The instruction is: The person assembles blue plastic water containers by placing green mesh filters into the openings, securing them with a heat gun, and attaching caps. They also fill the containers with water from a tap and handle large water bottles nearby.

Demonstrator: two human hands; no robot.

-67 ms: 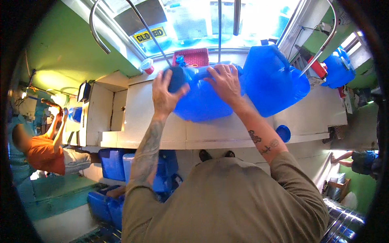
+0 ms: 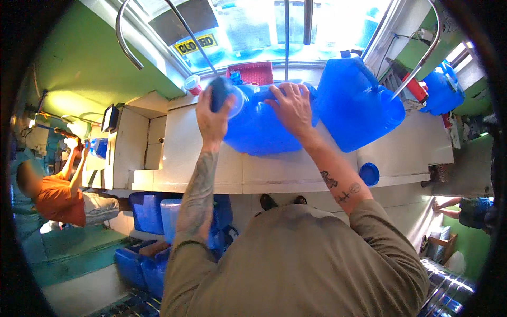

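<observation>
Left hand grips a dark lid; right hand clasps the blue jug by its handle. Apparent step: uncapping, steadiness needed next.

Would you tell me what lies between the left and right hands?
In the head view, part of a blue jug and its handle lies there.

Blue plastic jug and dark round cap

Jug: bulky, translucent; resting on a pale counter, its round mouth showing uncovered at the left end, its handle running along the far side. Cap: blurred, being held tilted just beside the mouth.
</observation>
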